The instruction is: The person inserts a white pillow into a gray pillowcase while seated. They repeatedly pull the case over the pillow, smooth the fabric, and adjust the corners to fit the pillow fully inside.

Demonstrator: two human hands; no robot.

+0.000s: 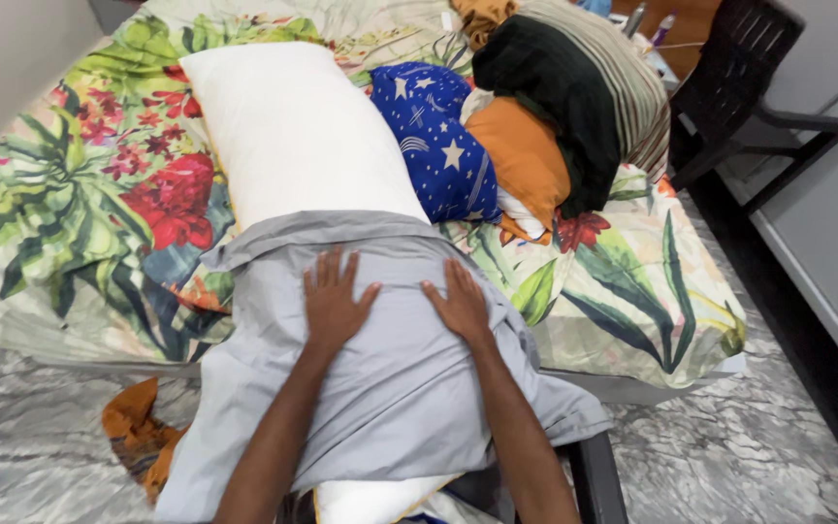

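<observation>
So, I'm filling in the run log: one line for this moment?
left hand: flat on grey pillowcase | right hand: flat on it | white pillow: half covered, on bed

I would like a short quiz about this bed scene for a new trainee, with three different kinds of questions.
1. True or false: both hands lie flat on the grey pillowcase.
2. Which cloth lies on the floor? A) orange cloth B) blue star cloth
3. Fill in: the upper part of the white pillow is ____ by the pillowcase.

Key
1. True: left hand and right hand, fingers spread.
2. A, the orange cloth.
3. Uncovered.
</observation>
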